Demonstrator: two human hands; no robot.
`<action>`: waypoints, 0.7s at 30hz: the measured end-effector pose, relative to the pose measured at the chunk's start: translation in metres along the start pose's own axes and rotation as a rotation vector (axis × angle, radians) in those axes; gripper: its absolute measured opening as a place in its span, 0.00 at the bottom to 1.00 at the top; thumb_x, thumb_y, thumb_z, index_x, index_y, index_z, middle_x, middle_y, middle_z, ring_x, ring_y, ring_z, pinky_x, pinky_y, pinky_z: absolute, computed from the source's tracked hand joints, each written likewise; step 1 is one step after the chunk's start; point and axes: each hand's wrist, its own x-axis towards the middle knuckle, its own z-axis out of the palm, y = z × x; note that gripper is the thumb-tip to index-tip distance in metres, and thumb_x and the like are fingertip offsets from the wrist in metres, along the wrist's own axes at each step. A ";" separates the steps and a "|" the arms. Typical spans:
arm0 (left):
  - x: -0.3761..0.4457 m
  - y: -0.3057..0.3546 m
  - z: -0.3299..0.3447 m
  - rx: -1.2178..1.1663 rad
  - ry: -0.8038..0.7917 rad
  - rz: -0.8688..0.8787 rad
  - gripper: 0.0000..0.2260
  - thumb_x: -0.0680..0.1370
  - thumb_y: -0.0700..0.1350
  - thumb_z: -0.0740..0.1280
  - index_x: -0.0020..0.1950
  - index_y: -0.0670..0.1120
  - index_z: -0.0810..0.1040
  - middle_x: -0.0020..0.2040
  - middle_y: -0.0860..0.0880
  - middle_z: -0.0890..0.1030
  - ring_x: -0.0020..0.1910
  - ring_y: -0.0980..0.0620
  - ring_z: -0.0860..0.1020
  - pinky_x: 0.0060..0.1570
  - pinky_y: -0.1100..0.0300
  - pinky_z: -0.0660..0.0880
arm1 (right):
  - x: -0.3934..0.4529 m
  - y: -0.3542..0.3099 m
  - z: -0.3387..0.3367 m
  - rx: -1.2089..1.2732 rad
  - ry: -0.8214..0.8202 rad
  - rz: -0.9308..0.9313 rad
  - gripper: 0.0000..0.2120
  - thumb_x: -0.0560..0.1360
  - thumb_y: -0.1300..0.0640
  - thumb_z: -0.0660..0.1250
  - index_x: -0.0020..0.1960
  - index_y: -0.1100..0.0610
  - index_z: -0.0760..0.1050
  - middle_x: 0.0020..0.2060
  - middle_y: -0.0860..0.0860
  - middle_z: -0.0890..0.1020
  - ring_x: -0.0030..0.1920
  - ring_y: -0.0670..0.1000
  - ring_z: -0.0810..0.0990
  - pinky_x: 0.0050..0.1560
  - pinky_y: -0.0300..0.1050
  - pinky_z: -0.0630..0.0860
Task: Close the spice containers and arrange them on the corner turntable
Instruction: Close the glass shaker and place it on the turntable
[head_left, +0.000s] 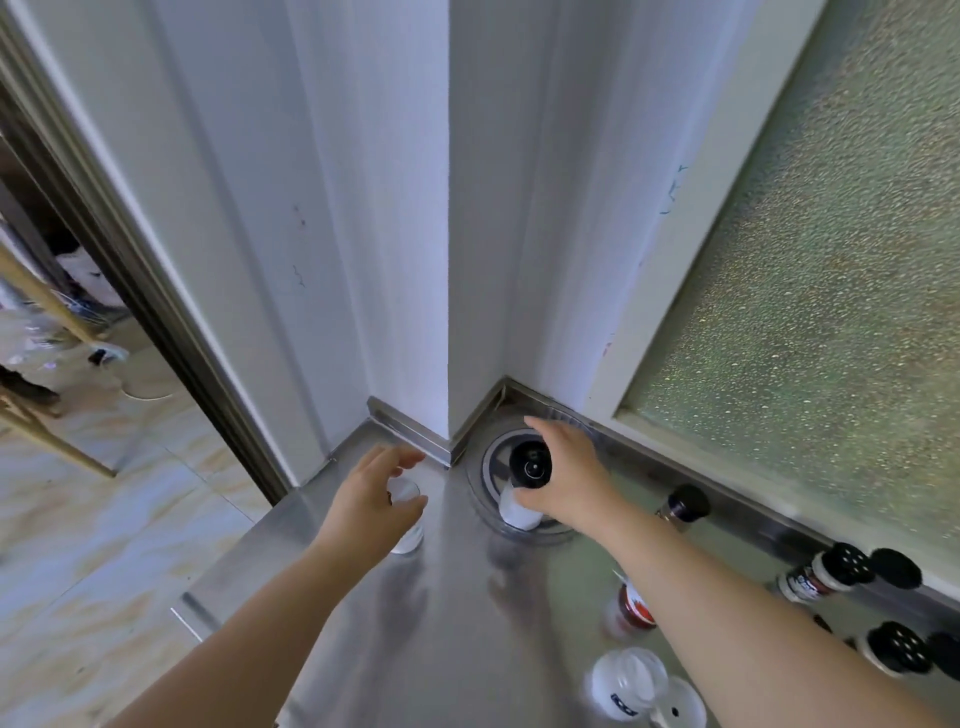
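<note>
Right hand (563, 475) clamped round a black-capped jar (524, 486) on the corner turntable (488, 467); left hand (371, 493) curled round a clear-lidded jar (408, 514) on the bench (457, 597), further left.

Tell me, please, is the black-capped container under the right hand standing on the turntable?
Yes, the black-capped container gripped by the right hand stands on the turntable.

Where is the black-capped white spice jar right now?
Head view: the black-capped white jar stands on the corner turntable, gripped by the right hand.
</note>
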 end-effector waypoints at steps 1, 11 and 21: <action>-0.001 -0.002 -0.001 0.005 0.004 0.001 0.17 0.72 0.40 0.69 0.59 0.50 0.74 0.54 0.56 0.73 0.53 0.59 0.71 0.43 0.76 0.64 | -0.001 -0.012 0.000 -0.020 0.034 -0.073 0.36 0.68 0.51 0.73 0.72 0.52 0.62 0.69 0.49 0.68 0.70 0.50 0.63 0.70 0.43 0.60; 0.007 -0.070 0.003 -0.090 -0.092 -0.231 0.36 0.64 0.43 0.76 0.68 0.50 0.62 0.66 0.53 0.70 0.64 0.53 0.69 0.52 0.65 0.67 | 0.007 -0.074 0.059 -0.054 -0.331 -0.183 0.35 0.72 0.56 0.68 0.75 0.53 0.56 0.73 0.52 0.63 0.73 0.51 0.62 0.70 0.44 0.61; 0.018 -0.098 0.040 -0.374 -0.115 -0.291 0.25 0.64 0.35 0.75 0.46 0.60 0.70 0.46 0.57 0.78 0.51 0.48 0.78 0.48 0.58 0.73 | -0.003 -0.056 0.058 -0.032 -0.375 -0.170 0.39 0.73 0.52 0.69 0.76 0.46 0.51 0.74 0.47 0.60 0.72 0.46 0.60 0.65 0.35 0.56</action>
